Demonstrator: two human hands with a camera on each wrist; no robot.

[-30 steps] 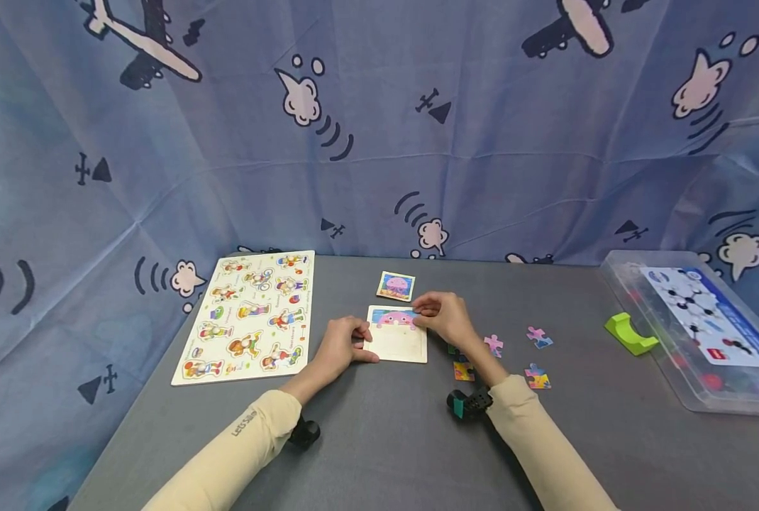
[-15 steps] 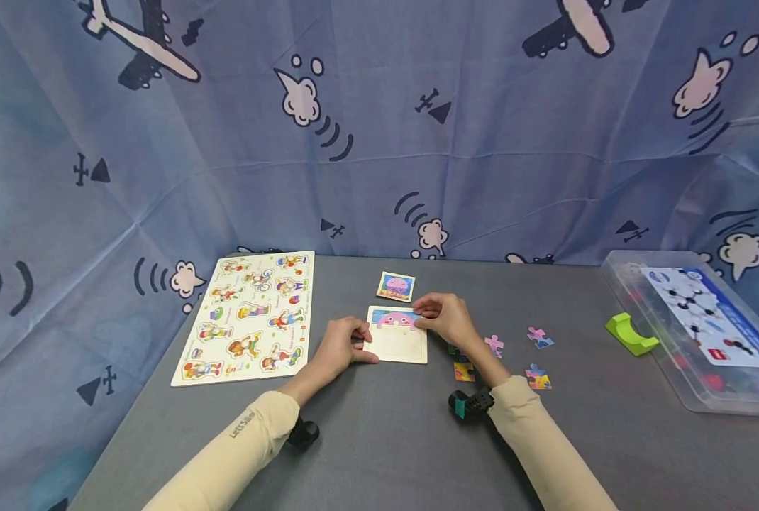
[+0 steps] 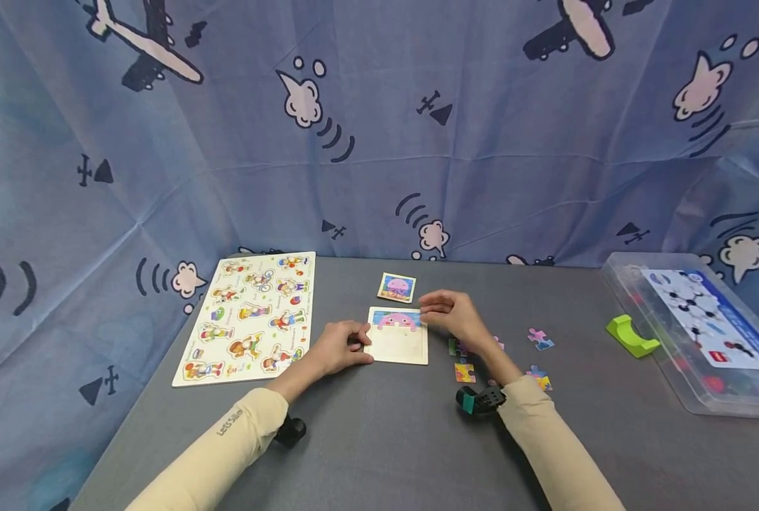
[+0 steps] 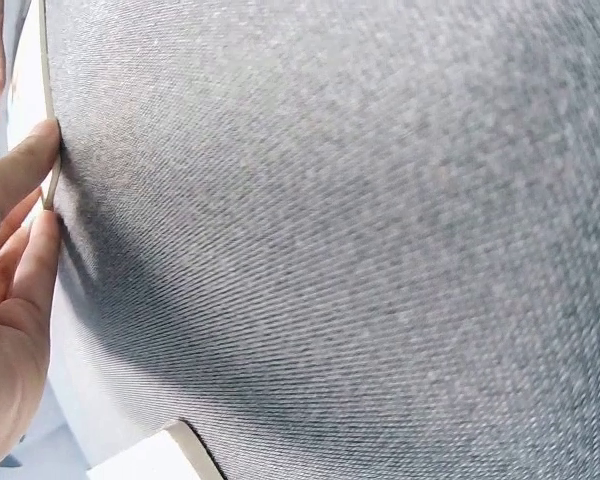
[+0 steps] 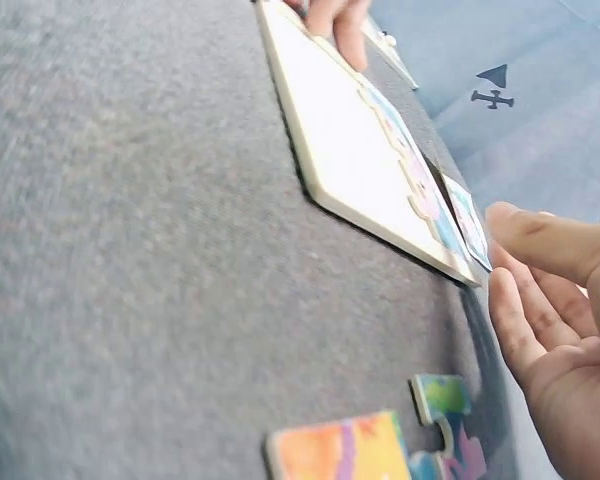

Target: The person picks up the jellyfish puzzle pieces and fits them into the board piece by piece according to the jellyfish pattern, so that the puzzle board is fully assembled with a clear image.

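Note:
A small jigsaw puzzle tray (image 3: 399, 349) lies flat on the grey table, its upper strip filled with pink-and-blue puzzle pieces (image 3: 395, 320). My left hand (image 3: 338, 346) holds the tray's near left corner, thumb and bent fingers on its edges; the left wrist view shows the thumb (image 4: 35, 155) against the rim. Just off the tray's right edge hovers my right hand (image 3: 451, 314), fingers loosely extended with nothing visible between them. Behind the tray rests a small pink octopus picture card (image 3: 396, 287).
Loose puzzle pieces (image 3: 465, 372) lie beneath and beside the right forearm, with another piece (image 3: 540, 338) farther right. A large picture board (image 3: 252, 312) lies at left. On the right are a green arch block (image 3: 631, 336) and a clear plastic box (image 3: 692, 333).
My right hand has drawn slightly right, off the tray's upper right corner, and its fingers have loosened. My left hand has shifted a little left, still at the tray's corner.

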